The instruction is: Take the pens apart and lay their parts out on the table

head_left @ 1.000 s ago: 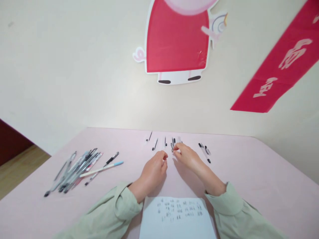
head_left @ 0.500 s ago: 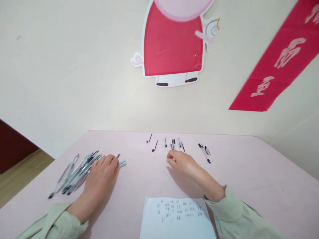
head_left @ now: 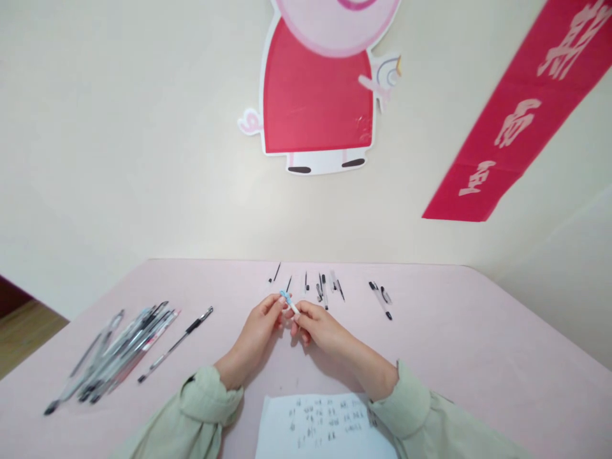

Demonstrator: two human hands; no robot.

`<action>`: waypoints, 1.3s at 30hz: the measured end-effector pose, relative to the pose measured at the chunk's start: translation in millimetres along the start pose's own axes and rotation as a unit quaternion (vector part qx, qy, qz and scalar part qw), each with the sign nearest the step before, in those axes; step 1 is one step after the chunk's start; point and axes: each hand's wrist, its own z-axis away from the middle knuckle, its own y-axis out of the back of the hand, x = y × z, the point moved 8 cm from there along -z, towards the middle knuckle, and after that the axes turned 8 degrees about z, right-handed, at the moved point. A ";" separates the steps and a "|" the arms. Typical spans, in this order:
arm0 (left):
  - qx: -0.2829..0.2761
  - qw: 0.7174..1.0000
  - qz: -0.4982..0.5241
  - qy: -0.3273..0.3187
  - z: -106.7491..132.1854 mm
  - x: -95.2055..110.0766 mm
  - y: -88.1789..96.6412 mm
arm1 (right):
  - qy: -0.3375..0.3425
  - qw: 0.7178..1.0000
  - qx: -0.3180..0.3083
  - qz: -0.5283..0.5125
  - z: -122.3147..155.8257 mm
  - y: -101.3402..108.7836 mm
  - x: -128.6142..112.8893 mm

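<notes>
My left hand and my right hand meet over the middle of the pink table. Both pinch a white pen with a light blue cap, whose blue end sticks up between the fingertips. Just beyond the hands lies a row of small black and clear pen parts. Both arms wear pale green sleeves.
A pile of several pens lies at the left of the table, with a single black pen beside it. A sheet of paper with scribbles lies at the near edge. Two more pen pieces lie to the right. A cartoon cut-out and a red banner hang on the wall.
My left hand went to the pile at the left, took the blue-capped pen and came back to the middle. My right hand now grips the pen too.
</notes>
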 end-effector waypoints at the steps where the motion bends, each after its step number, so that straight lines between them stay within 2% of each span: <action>1: -0.002 1.000 0.022 0.008 -0.6 -1.6 3.1 | 0.001 1.000 -0.009 0.004 0.7 -0.8 -1.0; 3: -0.014 0.999 0.045 0.023 -0.7 -3.5 4.8 | 0.002 1.000 -0.016 -0.010 2.8 -2.5 -3.4; 8: -0.048 0.998 -0.005 0.031 1.2 -6.5 -3.7 | -0.007 0.995 0.003 -0.100 5.9 -4.7 -3.1; 14: -0.053 0.998 0.011 0.037 1.7 -8.7 -4.1 | 0.008 0.996 0.045 -0.082 5.1 -3.6 -2.8; 18: -0.048 0.996 0.059 0.043 2.1 -8.8 -4.2 | 0.033 0.997 0.044 -0.062 4.8 -3.9 -6.9; 20: -0.037 0.993 0.102 0.045 1.0 -8.9 -2.7 | 0.021 0.998 0.029 -0.052 4.0 -4.6 -4.1; 24: 0.043 0.981 0.184 0.046 -2.6 -10.9 11.2 | -0.016 0.995 -0.005 -0.102 3.1 -6.7 4.5; 26: 0.058 0.977 0.198 0.049 -2.6 -12.1 13.2 | -0.015 0.992 -0.009 -0.124 3.6 -6.6 4.2; 28: 0.032 0.983 0.170 0.055 -1.1 -11.9 7.6 | -0.009 0.991 -0.007 -0.133 4.5 -6.3 2.5; 32: -0.031 0.996 0.042 0.065 5.5 -10.5 -6.6 | -0.010 0.985 0.004 -0.170 5.2 -5.3 2.4; 35: -0.040 0.997 0.005 0.062 7.7 -8.3 -9.1 | -0.012 0.982 0.002 -0.191 4.2 -5.5 4.0; 39: -0.035 0.997 0.025 0.065 5.5 -8.2 -5.5 | -0.012 0.983 -0.011 -0.181 3.8 -5.8 2.8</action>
